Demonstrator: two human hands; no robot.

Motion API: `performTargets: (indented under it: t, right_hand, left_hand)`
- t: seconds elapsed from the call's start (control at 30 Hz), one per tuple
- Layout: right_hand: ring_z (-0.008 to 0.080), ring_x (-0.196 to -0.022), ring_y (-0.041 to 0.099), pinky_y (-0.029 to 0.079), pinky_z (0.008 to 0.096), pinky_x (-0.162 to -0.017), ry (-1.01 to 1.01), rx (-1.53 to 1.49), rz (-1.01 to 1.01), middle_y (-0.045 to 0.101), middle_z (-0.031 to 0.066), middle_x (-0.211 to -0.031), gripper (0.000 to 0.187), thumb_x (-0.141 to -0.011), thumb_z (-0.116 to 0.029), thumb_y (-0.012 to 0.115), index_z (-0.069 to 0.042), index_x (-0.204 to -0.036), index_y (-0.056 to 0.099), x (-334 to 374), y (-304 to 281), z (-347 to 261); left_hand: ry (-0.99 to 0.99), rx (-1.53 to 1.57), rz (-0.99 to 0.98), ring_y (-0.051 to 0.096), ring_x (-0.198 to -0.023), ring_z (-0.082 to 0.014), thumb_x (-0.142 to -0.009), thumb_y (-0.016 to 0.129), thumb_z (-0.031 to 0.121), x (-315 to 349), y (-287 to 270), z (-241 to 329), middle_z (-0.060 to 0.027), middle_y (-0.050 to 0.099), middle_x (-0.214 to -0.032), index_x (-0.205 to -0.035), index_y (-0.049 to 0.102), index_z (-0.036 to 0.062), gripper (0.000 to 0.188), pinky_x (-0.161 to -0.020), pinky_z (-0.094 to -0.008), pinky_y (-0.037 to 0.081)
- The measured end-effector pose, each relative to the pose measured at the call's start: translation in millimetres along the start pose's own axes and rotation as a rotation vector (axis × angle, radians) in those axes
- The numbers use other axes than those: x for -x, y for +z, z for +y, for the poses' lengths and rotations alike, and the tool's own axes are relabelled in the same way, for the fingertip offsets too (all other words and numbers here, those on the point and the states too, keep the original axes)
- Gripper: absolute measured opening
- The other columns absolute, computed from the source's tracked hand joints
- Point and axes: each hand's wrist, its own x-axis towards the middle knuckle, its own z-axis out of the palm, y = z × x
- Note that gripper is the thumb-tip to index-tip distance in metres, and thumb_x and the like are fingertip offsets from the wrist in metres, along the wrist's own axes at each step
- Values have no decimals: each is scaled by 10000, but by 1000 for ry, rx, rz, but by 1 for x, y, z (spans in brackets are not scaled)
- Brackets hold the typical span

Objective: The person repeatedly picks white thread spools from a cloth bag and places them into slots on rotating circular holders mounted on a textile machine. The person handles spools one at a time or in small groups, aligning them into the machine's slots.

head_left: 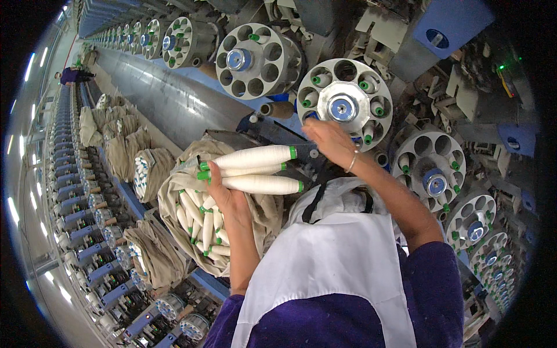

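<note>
My left hand is wrapped round three white yarn bobbins with green ends. The upper bobbin, a partly covered middle one and the lower bobbin lie side by side, pointing right. Below them, an open beige cloth sack holds several similar bobbins. At the lower left rim of a round bobbin magazine is my right hand, its slightly blurred fingers drawn together. What they may pinch is too small to make out. Several magazine pockets hold green-tipped bobbins; the upper pocket is empty.
More round magazines stand in line at the upper left and lower right. A brown cone lies beside the nearest one. Filled cloth sacks line the left machine row. Far off along the aisle is another person.
</note>
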Motion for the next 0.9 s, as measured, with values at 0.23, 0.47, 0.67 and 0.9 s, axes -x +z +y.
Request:
performTargets:
  t: [0.23, 0.47, 0.67, 0.9]
  right_hand:
    - [280, -879, 562, 492, 379, -673, -88, 575, -54, 546, 89, -876, 227, -808, -197, 663, -24, -930, 583, 13, -51, 5]
    - [126, -966, 568, 444, 286, -850, 334, -605, 9, 588, 61, -1090, 345, -1020, -258, 419, 25, -1020, 617, -6, -45, 31]
    - [203, -1206, 498, 388, 316, -989, 64, -683, -41, 542, 132, -1272, 289, -985, -236, 467, -43, -1191, 531, -19, -11, -3]
    - [120, -671, 556, 454, 282, -614, 298, -451, -642, 604, 64, -807, 266, -925, -286, 564, -35, -1011, 571, 5, 13, -7]
  left_hand:
    - [66, -164, -127, 595, -991, -246, -862, 675, 143, -1, 23, -27, -138, 623, -1093, -1110, 527, 25, 312, -908, -404, 500]
    - [129, -272, -364, 606, -998, -257, -882, 630, 99, -3, 68, -70, -167, 624, -1114, -1104, 519, 11, 263, -909, -392, 492]
    - [-32, -121, -502, 643, -949, -327, -922, 602, 178, -4, 65, -46, -173, 640, -1012, -1071, 494, 32, 235, -846, -434, 530]
    - [-81, 50, -465, 620, -958, -331, -946, 559, 241, -31, 21, -1, -159, 629, -875, -920, 559, 43, 199, -915, -503, 494]
